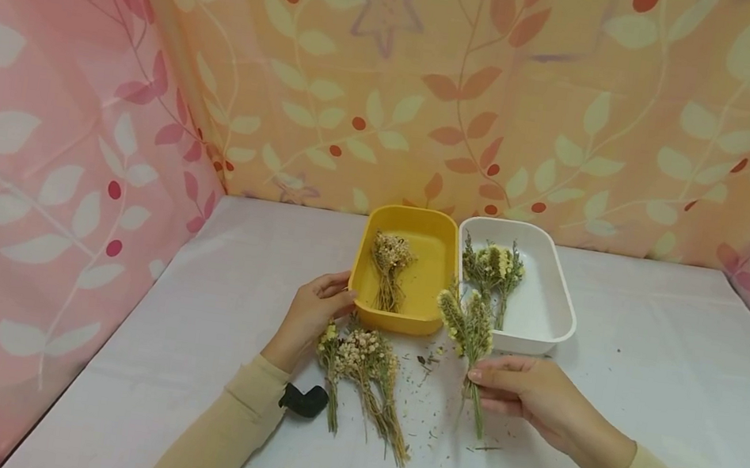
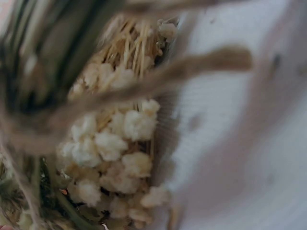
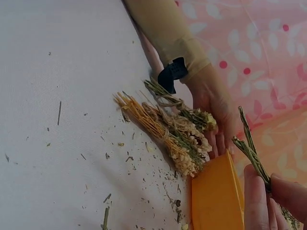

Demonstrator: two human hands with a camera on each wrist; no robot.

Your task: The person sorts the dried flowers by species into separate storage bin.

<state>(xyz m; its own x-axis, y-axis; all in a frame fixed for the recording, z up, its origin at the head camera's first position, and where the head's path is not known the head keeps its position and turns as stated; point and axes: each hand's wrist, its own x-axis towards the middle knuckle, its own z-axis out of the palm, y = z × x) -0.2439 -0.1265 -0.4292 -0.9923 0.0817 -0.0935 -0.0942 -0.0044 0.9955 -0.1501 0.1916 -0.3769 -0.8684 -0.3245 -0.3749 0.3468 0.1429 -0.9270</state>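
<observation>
My right hand [image 1: 529,392] pinches a bunch of yellow dried flowers [image 1: 470,327] by its green stems, its heads raised over the near left corner of the white box [image 1: 550,322]. In the right wrist view, the stem ends [image 3: 249,153] stick out above thumb and finger. My left hand [image 1: 313,317] touches the near left corner of the yellow box [image 1: 406,323] with fairly straight fingers. Just below it lie cream dried flower bunches [image 1: 367,361] and a yellow-flowered bunch [image 1: 331,364], tied with twine [image 2: 158,81] that looks blurred up close in the left wrist view.
One cream bunch [image 1: 391,264] lies inside the yellow box. Yellow-and-green bunches [image 1: 492,270] lie at the white box's left side. Broken stems and crumbs [image 1: 429,360] are scattered over the white tabletop [image 1: 198,369]. Patterned curtains [image 1: 435,114] stand behind and at the sides.
</observation>
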